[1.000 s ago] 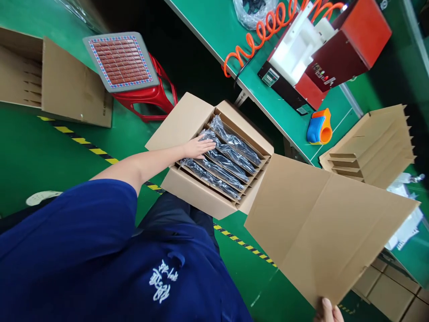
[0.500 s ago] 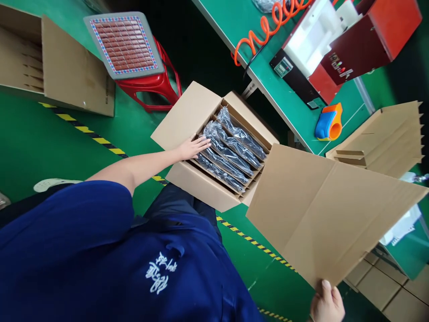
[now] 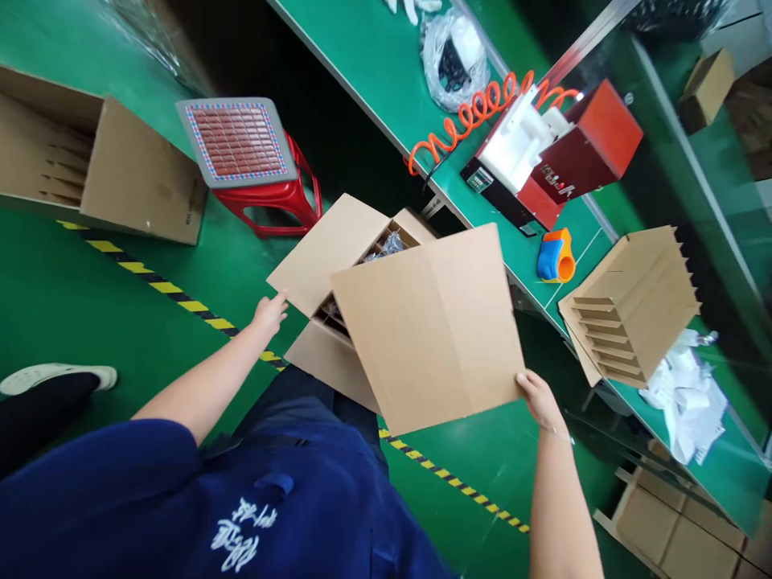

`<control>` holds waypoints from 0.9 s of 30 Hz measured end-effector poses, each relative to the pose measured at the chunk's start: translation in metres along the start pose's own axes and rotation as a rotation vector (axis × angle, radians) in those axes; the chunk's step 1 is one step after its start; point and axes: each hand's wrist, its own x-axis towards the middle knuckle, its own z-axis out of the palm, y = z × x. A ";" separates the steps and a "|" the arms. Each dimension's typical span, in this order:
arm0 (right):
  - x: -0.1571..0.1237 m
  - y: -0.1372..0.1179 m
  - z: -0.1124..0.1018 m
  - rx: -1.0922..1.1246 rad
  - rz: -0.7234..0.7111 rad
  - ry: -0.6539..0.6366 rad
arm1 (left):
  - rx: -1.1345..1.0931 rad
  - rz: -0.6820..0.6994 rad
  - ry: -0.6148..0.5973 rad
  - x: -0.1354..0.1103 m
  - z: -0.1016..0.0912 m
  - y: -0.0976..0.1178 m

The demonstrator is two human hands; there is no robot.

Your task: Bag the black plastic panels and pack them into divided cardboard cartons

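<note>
Fingers (image 3: 526, 381) of right hand (image 3: 539, 398) gripping cardboard sheet (image 3: 428, 330), left hand (image 3: 269, 312) spread beside carton (image 3: 329, 362)

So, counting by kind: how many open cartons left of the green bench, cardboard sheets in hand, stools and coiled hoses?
Open cartons: 2
Cardboard sheet, in the right hand: 1
Red stool: 1
Orange coiled hose: 1
Total: 5

Your flat brown cardboard sheet (image 3: 428, 330), creased down its middle, sits tilted over the open carton (image 3: 322, 363) on the green floor, covering all but a few plastic-bagged dark parts (image 3: 391, 242) at its far end.
</note>
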 end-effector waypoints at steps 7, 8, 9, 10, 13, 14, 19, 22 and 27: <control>0.139 -0.050 0.050 -0.148 -0.071 -0.097 | -0.214 -0.057 -0.015 -0.004 -0.014 -0.017; 0.148 -0.052 0.054 -0.175 -0.077 -0.081 | -0.210 -0.023 -0.019 -0.010 -0.020 -0.019; 0.155 -0.053 0.057 -0.198 -0.086 -0.060 | -0.199 0.010 -0.025 -0.017 -0.025 -0.022; 0.162 -0.055 0.061 -0.215 -0.098 -0.033 | -0.188 0.036 -0.031 -0.025 -0.029 -0.025; 0.177 -0.060 0.078 -0.226 -0.140 0.099 | -0.023 0.278 -0.152 -0.057 -0.027 -0.035; 0.180 -0.059 0.084 -0.219 -0.153 0.160 | 0.103 0.425 -0.246 -0.069 -0.020 -0.039; 0.143 -0.012 0.099 -0.114 -0.082 0.508 | 0.879 0.950 -0.620 -0.102 0.040 -0.054; 0.079 0.051 0.104 -0.003 0.150 0.682 | 1.057 0.983 -0.600 -0.099 0.067 -0.064; -0.005 0.144 0.123 0.249 0.377 0.595 | 1.005 0.982 -0.506 -0.083 0.075 -0.076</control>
